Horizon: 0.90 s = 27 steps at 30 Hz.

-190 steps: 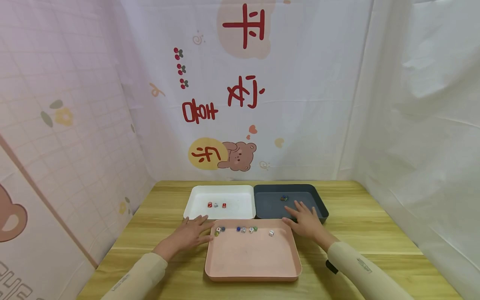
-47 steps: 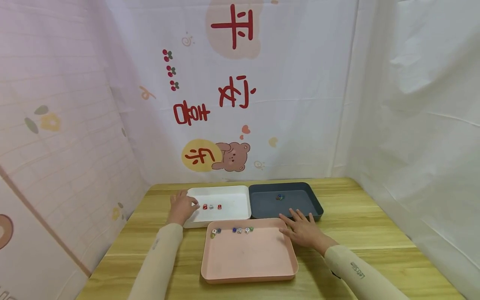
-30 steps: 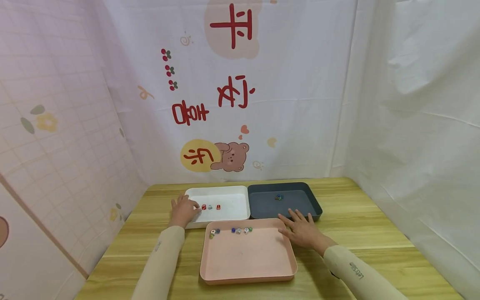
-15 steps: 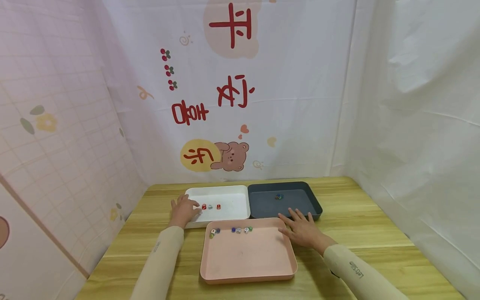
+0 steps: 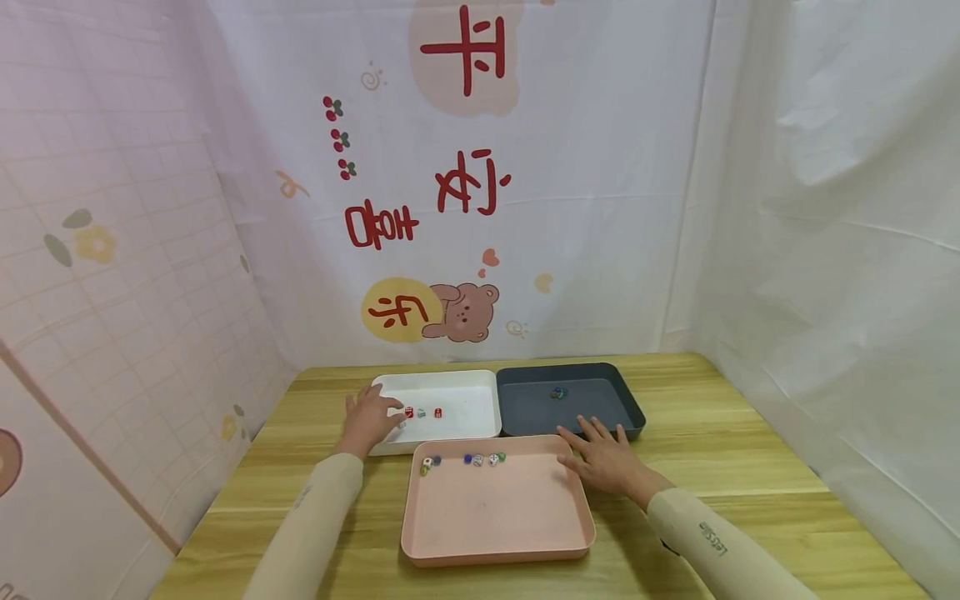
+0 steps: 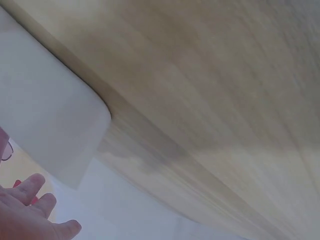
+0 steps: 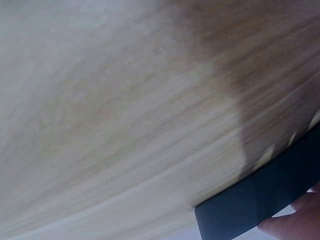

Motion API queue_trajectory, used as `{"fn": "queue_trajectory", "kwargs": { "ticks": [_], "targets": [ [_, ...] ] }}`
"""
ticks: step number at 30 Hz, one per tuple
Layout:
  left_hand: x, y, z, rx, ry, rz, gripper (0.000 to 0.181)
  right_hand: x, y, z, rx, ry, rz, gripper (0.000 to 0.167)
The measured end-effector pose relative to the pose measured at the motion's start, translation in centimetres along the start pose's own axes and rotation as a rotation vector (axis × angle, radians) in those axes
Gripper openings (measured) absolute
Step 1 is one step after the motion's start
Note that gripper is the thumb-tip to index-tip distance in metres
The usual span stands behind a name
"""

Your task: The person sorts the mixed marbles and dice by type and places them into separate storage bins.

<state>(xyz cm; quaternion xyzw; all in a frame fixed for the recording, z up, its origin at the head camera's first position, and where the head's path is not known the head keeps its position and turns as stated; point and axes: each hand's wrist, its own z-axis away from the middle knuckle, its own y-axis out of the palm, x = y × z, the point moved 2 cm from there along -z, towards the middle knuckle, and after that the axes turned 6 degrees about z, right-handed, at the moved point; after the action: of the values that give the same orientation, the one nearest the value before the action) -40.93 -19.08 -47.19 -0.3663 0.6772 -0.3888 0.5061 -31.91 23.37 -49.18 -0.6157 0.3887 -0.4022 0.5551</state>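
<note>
The left hand (image 5: 369, 418) lies across the left rim of the white tray (image 5: 472, 402), its grip slightly apart and seemingly empty. Inside that tray a pale die (image 5: 402, 425) lies just on the near side of the fingertips, too small to tell whether touched, with one red die (image 5: 408, 412) just to their right; the right hand (image 5: 606, 462), fingers spread by the dark tray (image 5: 525, 410), is well apart.
</note>
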Motion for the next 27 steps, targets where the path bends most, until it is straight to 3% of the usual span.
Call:
{"fn": "queue_trajectory", "kwargs": {
  "ticks": [8, 17, 22, 27],
  "targets": [
    [-0.9, -0.4, 0.6, 0.008, 0.046, 0.023, 0.025, -0.2, 0.5, -0.1, -0.034, -0.018, -0.018, 0.062],
    [-2.7, -0.6, 1.3, 0.008, 0.120, 0.055, 0.028, -0.2, 0.3, -0.1, -0.015, -0.010, -0.002, 0.062],
    [-4.4, -0.6, 1.7, -0.006, 0.200, 0.099, 0.027, -0.1, 0.2, -0.1, -0.008, -0.009, 0.010, 0.063],
    [-6.0, 0.2, 2.1, 0.039, 0.281, 0.137, 0.025, 0.1, 0.0, 0.0, -0.004, -0.005, 0.005, 0.063]
  ]
}}
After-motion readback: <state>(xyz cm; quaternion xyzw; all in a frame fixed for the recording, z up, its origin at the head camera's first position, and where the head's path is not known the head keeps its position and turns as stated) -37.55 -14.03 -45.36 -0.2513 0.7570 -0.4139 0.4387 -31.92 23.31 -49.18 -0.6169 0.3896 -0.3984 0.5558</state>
